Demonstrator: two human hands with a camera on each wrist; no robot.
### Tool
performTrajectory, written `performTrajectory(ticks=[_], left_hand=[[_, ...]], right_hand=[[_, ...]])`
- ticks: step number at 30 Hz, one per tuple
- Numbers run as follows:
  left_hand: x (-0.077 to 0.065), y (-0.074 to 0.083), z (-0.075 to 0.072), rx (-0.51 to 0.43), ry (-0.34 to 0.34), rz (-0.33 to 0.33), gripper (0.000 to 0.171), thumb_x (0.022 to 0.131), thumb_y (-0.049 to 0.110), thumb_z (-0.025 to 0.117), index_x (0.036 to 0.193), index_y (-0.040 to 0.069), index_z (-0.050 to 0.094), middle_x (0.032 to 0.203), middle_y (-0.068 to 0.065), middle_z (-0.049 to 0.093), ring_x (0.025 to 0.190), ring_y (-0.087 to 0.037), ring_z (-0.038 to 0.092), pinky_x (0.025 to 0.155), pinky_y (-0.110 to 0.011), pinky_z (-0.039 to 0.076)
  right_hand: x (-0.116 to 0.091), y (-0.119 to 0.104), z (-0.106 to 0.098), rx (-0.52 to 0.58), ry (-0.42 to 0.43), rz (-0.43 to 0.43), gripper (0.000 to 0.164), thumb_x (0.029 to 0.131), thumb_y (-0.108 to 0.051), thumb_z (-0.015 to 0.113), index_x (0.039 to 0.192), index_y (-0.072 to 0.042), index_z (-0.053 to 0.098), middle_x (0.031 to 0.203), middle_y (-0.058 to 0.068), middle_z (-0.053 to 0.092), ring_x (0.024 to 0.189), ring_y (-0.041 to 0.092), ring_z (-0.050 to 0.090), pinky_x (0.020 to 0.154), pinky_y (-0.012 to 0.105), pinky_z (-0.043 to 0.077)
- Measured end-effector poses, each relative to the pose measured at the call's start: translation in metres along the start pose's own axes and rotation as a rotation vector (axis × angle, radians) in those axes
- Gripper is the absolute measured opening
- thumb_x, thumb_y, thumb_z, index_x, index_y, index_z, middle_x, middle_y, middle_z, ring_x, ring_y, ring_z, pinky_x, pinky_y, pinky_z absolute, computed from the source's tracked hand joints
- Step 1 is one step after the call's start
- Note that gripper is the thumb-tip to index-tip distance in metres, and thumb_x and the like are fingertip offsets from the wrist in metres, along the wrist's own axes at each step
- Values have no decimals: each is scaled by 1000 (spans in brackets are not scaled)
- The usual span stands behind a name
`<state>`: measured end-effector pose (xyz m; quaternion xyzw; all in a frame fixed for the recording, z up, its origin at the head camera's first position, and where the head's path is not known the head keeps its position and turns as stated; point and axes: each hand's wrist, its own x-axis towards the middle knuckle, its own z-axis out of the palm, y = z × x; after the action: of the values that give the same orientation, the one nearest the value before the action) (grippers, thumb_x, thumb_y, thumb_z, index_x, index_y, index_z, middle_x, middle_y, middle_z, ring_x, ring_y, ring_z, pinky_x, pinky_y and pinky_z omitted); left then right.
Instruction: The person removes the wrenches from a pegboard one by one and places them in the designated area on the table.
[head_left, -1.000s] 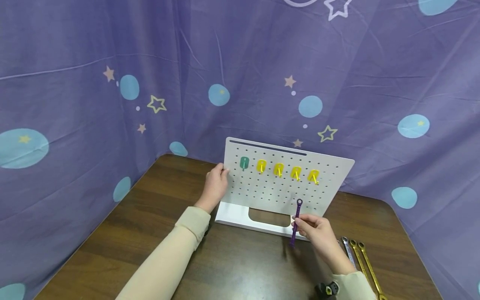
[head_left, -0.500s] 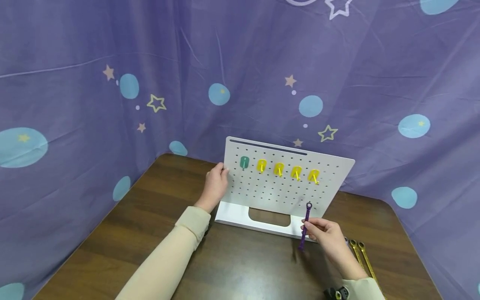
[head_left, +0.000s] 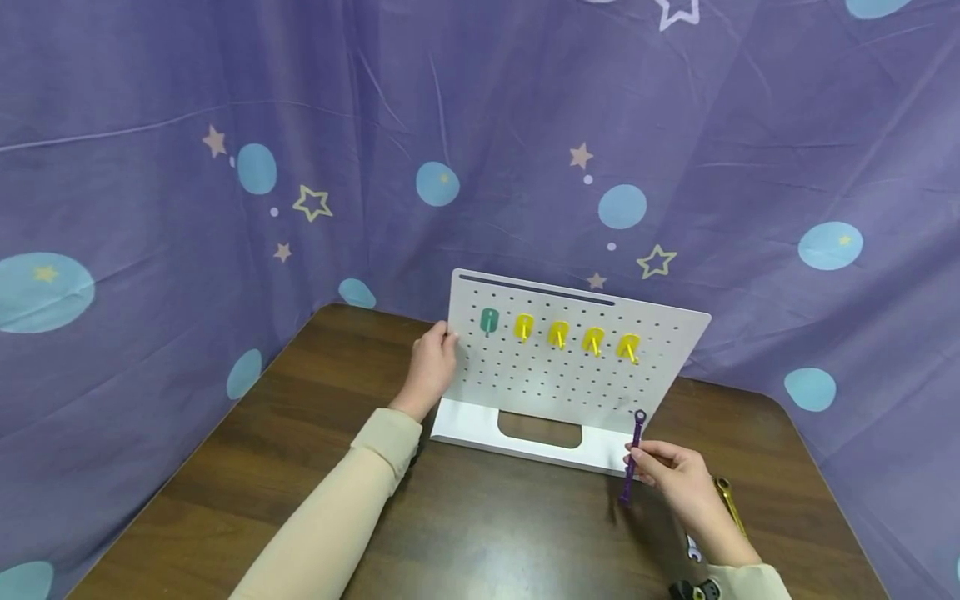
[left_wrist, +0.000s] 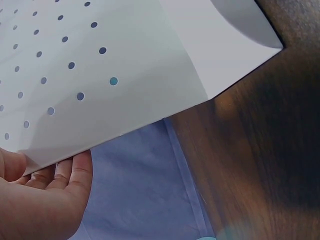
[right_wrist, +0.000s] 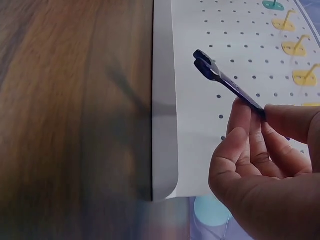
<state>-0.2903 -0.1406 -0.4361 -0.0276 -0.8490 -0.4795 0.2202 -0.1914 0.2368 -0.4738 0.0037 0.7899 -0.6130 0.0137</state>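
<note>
A white pegboard (head_left: 540, 367) stands tilted back on its base, bearing one green hook (head_left: 489, 322) and several yellow hooks (head_left: 558, 335) in a row. My left hand (head_left: 431, 367) grips its left edge, thumb on the front and fingers (left_wrist: 80, 172) behind. Pinched between thumb and fingertips of my right hand (head_left: 678, 479) is a purple combination wrench (head_left: 633, 454), held upright in front of the board's lower right corner with the ring end up. In the right wrist view the wrench's open end (right_wrist: 206, 67) points away from the hand.
Beyond the right hand a gold wrench (head_left: 727, 500) lies on the brown wooden table (head_left: 300, 467). The end of a silver wrench (head_left: 693, 548) shows under the right forearm. A purple patterned curtain (head_left: 495, 125) hangs behind the table.
My right hand has moved right and slightly down with the purple wrench, covering more of the wrenches on the table. The left hand keeps its grip on the board.
</note>
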Motion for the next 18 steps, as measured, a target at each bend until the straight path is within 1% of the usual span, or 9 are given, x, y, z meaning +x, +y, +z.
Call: performTrajectory(ticks=[6,13,18], left_hand=[[-1,2,1,-3,-19,-14,15,106,8,54,96,-1,58,89,-18,65,79,-29,60,70,-44,51],[-1,2,1,-6,-9,-4,14,106,7,54,95,-1,58,88,-18,65,79,-30,60,70,-44,51],[0,0,-1,-10,-2,-6,15,106,8,54,94,-1,58,88,-18,65,79,-30,60,70,-45,51]], right_hand=[[-5,7,-11,-28,21,10,32,99,-9,69,118,16,65,104,19,73,81,13,67,74,30,57],[-10,13,-22,-30,38,27,33,99,-9,69,118,17,64,99,18,73,80,13,67,73,31,58],[-11,15,-32,-49,47,43,37,100,-13,68,122,16,62,106,19,72,84,13,68,74,30,57]])
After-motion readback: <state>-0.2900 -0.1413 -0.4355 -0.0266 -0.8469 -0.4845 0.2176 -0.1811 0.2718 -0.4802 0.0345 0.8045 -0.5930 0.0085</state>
